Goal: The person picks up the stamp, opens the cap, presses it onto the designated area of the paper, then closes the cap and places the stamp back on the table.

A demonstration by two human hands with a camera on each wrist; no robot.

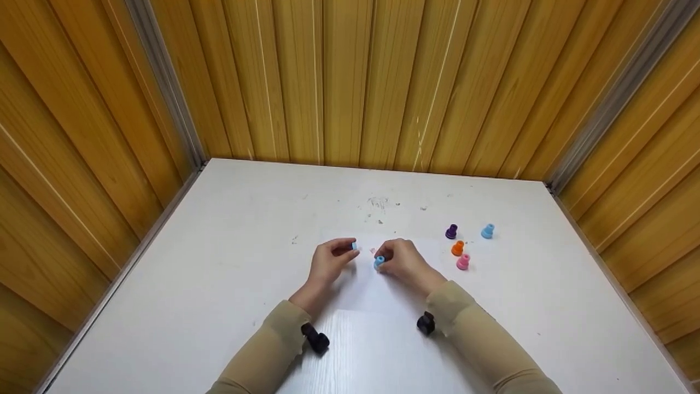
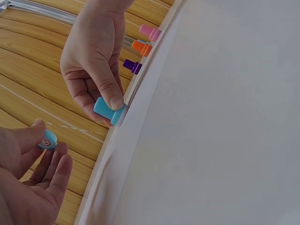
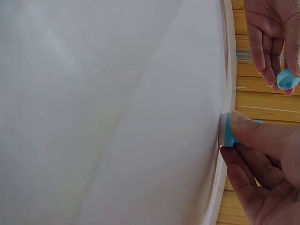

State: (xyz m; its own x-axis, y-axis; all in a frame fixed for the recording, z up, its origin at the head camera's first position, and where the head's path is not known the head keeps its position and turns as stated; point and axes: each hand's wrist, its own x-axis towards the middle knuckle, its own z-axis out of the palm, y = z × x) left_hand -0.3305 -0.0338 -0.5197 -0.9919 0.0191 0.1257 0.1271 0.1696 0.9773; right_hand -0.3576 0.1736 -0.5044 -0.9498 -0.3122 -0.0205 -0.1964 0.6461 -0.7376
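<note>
My left hand (image 1: 326, 265) pinches a small light-blue stamp cap (image 2: 48, 139) between thumb and fingers, above the paper. A round smiley face shows on the cap in the left wrist view, and its hollow side shows in the right wrist view. My right hand (image 1: 407, 260) pinches a light-blue toy stamp (image 2: 108, 111) by its body, upright, with its pale base down against the white sheet of paper (image 1: 361, 298). A small reddish mark (image 1: 373, 250) lies on the paper between the hands. The stamp's underside is hidden.
To the right stand several capped stamps: purple (image 1: 451, 231), orange (image 1: 458, 248), pink (image 1: 463, 262) and another light-blue stamp (image 1: 488, 231). Dark scuffs (image 1: 377, 203) mark the white table (image 1: 219, 262) farther back. Wood-patterned walls (image 1: 344, 82) enclose its back and sides.
</note>
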